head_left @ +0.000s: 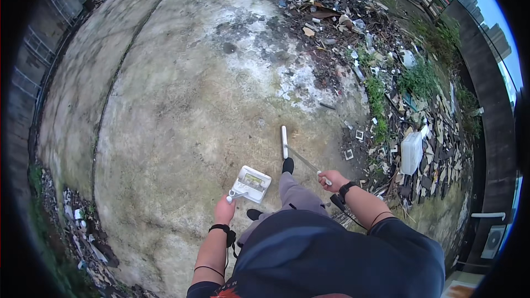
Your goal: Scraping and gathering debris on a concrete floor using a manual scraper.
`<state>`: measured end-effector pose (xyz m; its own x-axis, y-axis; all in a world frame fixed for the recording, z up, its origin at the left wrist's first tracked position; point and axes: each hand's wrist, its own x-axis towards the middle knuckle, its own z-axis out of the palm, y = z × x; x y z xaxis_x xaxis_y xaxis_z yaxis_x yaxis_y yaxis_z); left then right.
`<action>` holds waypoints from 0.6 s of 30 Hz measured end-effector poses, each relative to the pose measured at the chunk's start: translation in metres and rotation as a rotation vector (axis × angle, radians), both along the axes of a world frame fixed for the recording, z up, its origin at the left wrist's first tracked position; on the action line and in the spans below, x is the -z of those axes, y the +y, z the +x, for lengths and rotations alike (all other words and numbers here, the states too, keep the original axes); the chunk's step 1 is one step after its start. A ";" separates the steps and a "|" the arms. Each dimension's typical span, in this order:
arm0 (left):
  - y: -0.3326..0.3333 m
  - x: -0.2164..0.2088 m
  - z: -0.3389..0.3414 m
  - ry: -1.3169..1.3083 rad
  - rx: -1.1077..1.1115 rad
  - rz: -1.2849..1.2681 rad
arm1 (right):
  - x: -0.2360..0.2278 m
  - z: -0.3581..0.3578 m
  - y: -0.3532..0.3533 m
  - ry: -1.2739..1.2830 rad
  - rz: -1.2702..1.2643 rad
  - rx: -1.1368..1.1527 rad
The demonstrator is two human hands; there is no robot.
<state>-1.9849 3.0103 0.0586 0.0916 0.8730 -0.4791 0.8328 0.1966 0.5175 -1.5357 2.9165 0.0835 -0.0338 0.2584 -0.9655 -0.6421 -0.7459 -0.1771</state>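
Note:
My left hand [224, 210] is closed round the handle end of a white long-handled dustpan [257, 193], whose boxy pan hangs low over the concrete or rests on it; I cannot tell which. A yellow-green patch shows inside the pan. In my right hand [334, 180] is the pale handle of a broom [302, 159], slanting forward and left. Its narrow white head [284, 138] is by the toe of my right shoe [287, 165], to the right of the dustpan. The bristles do not show clearly.
Stained concrete [171, 132] spreads ahead and left. A long heap of rubbish [342, 19] runs along the right, with broken tiles [436, 160], weeds [419, 80] and a white plastic container [411, 153]. A short dark stick [327, 106] lies ahead. More debris [88, 237] lines the left edge.

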 end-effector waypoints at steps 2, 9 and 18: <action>0.022 -0.004 0.015 0.049 0.028 -0.005 | 0.011 0.027 0.025 -0.030 0.005 0.088; 0.134 -0.041 0.111 0.049 0.014 0.015 | 0.037 0.134 0.120 -0.524 -0.004 -0.172; 0.272 -0.063 0.251 0.106 0.134 0.067 | 0.111 0.186 0.204 -0.549 -0.034 -0.503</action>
